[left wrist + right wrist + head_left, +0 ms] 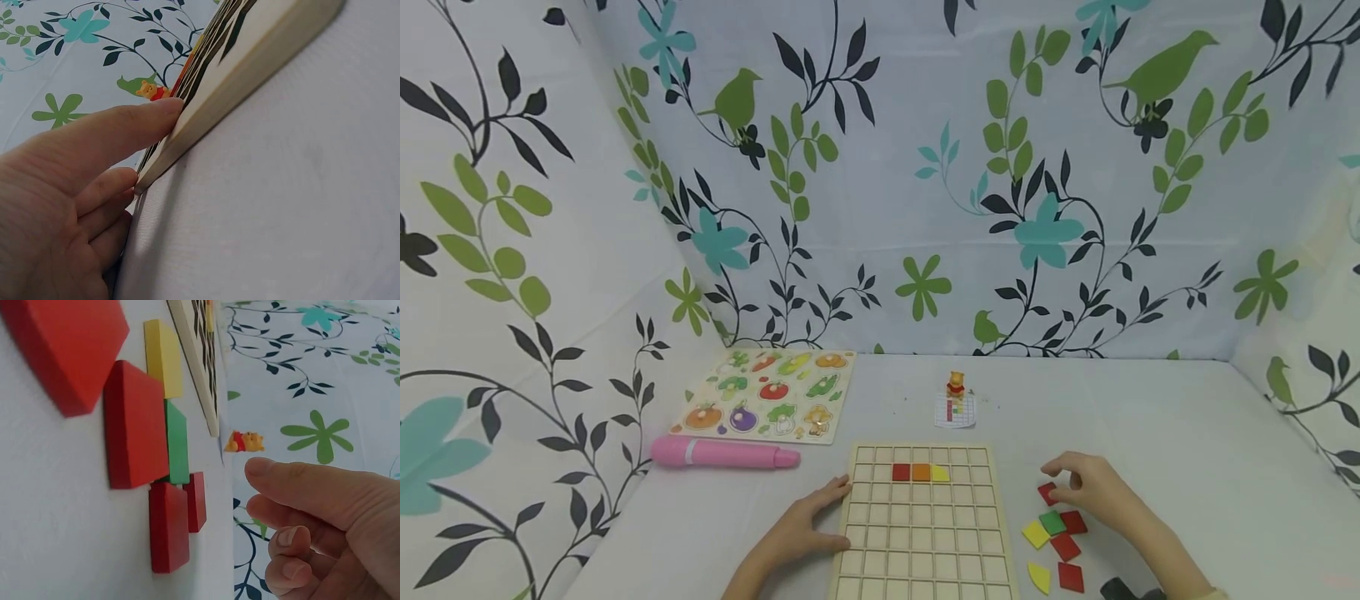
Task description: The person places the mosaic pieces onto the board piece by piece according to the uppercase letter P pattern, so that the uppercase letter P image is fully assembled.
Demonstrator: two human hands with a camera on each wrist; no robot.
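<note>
A wooden grid board (917,518) lies in front of me, with a red tile (901,472), an orange tile (921,472) and a yellow tile (940,473) side by side in an upper row. My left hand (801,527) touches the board's left edge, thumb (144,119) at its rim and the other fingers further along. To the right of the board, my right hand (1097,490) is over a loose red tile (1046,493). Its thumb and index finger reach forward with nothing between them, and the other fingers curl loosely in the right wrist view.
Below my right hand lie several loose tiles: green (1052,522), yellow (1036,534), red (1071,577) and a rounded yellow piece (1039,577). Behind the board, a small bear figurine (955,383) stands at a gridded card (957,416). Left are a pink microphone-shaped toy (730,452) and a vegetable puzzle (841,375).
</note>
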